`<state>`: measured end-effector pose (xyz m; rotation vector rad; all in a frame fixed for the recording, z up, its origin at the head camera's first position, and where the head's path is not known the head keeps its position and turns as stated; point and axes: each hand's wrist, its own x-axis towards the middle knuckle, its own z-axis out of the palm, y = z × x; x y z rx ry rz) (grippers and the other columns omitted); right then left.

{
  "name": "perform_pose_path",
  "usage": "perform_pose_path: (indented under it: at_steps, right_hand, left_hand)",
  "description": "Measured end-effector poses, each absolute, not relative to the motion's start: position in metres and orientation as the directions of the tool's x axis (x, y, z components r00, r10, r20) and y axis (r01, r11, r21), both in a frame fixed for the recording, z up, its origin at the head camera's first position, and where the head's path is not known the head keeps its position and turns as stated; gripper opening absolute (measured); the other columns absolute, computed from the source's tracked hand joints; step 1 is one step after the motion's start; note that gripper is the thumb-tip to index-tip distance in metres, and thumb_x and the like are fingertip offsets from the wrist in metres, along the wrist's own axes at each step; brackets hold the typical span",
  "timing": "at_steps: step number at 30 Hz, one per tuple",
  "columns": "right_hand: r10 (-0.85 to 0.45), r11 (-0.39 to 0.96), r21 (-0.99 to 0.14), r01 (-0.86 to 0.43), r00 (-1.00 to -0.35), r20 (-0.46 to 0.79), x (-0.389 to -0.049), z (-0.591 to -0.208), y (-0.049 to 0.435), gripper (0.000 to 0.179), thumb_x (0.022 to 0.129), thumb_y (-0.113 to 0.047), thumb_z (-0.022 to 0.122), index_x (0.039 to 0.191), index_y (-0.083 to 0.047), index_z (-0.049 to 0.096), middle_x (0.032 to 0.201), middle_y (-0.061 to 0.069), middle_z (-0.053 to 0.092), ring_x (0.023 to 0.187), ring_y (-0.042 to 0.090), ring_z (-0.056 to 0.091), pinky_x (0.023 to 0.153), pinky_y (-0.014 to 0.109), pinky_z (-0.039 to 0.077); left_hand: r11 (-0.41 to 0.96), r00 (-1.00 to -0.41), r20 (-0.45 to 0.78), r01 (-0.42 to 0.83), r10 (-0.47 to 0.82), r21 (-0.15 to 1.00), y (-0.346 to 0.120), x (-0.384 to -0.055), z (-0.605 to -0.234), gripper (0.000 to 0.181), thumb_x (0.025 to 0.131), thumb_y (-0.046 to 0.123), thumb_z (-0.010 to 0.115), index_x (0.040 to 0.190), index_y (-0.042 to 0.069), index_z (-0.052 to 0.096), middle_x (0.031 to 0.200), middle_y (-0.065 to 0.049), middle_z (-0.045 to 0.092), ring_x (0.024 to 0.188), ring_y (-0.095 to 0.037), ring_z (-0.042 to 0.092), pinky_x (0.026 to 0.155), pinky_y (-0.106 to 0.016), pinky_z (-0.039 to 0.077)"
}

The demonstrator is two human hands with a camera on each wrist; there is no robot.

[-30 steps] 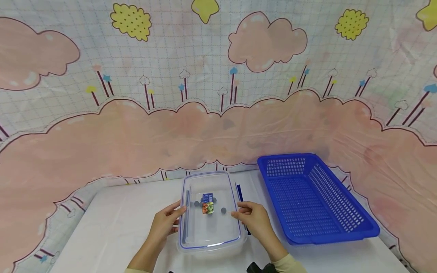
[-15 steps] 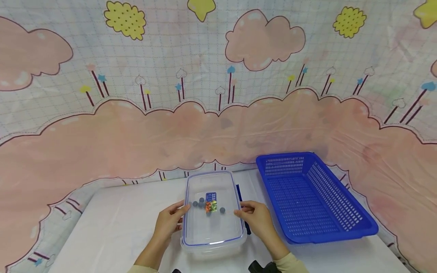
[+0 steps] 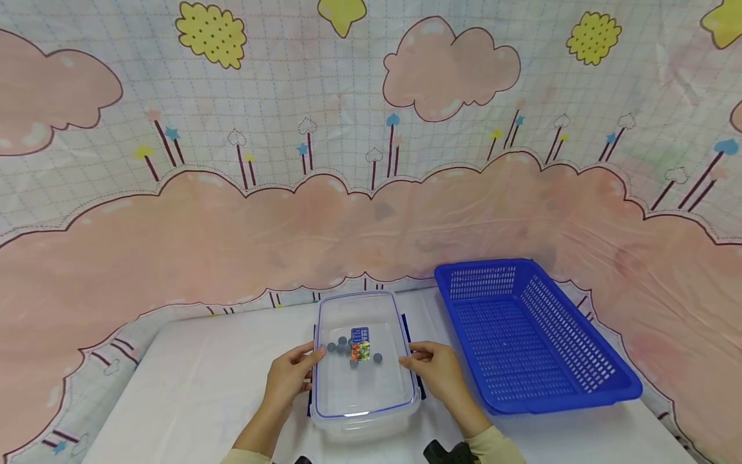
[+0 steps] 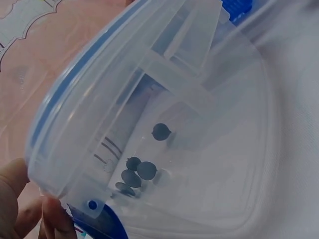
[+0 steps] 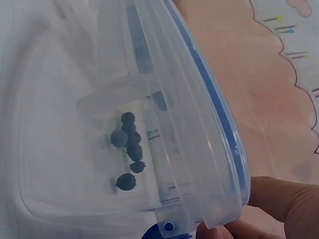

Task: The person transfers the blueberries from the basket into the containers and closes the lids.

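A clear plastic food container [image 3: 365, 424] stands on the white table, covered by a clear lid [image 3: 362, 390] with a blue seal. A small printed label [image 3: 360, 343] sits on the lid. Through the walls I see several blueberries [image 5: 126, 181] on the container's floor. My left hand [image 3: 288, 375] holds the lid's left edge, thumb on top and fingers below the rim. On the opposite edge my right hand [image 3: 436, 370] pinches the lid in the same way. Blue side clips [image 3: 407, 327] hang down along both long sides. Some fingertips are hidden behind the rim.
A blue perforated basket [image 3: 539, 348] stands to the right of the container. Behind the table [image 3: 203, 380] hangs a printed cloth [image 3: 359, 238] with clouds. A black object [image 3: 449, 453] shows at the right wrist, beside the sleeve.
The lid has shifted slightly right and turned a little, now lying squarely over the container. The left clip has come into sight. Both hands moved slightly right with the lid.
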<state>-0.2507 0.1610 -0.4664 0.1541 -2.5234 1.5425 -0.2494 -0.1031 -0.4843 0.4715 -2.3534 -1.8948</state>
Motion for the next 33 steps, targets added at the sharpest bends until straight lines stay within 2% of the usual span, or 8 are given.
perform_pose_path:
  at_steps: [8, 19, 33]
  right_hand:
    - [0.011, 0.452, -0.880, -0.142, -0.986, 0.165, -0.252, -0.473, 0.162, 0.035, 0.078, -0.014, 0.082, 0.104, 0.007, 0.073, 0.079, 0.007, 0.069, 0.070, 0.013, 0.060, 0.058, 0.023, 0.051]
    - [0.021, 0.390, -0.914, -0.114, -0.991, 0.133, -0.250, -0.478, 0.163, 0.037, 0.079, -0.014, 0.082, 0.107, 0.008, 0.071, 0.083, 0.010, 0.070, 0.070, 0.014, 0.064, 0.060, 0.026, 0.056]
    - [0.012, 0.321, -0.944, -0.075, -0.996, 0.083, -0.250, -0.480, 0.165, 0.038, 0.080, -0.013, 0.080, 0.109, 0.009, 0.070, 0.083, 0.008, 0.069, 0.069, 0.013, 0.061, 0.059, 0.025, 0.054]
  left_hand:
    - [0.202, -0.947, -0.118, -0.183, -0.298, 0.962, -0.102, -0.249, -0.487, 0.052, 0.088, 0.031, 0.075, 0.130, 0.002, 0.063, 0.086, -0.003, 0.060, 0.063, -0.010, 0.054, 0.052, -0.021, 0.052]
    - [0.182, -0.944, -0.126, -0.187, -0.304, 0.965, -0.100, -0.246, -0.488, 0.050, 0.090, 0.027, 0.072, 0.131, 0.000, 0.061, 0.086, -0.002, 0.060, 0.063, -0.009, 0.054, 0.050, -0.019, 0.050]
    - [0.136, -0.941, -0.150, -0.199, -0.303, 0.971, -0.100, -0.245, -0.491, 0.055, 0.089, 0.032, 0.073, 0.133, 0.001, 0.060, 0.087, -0.004, 0.061, 0.065, -0.009, 0.055, 0.052, -0.020, 0.049]
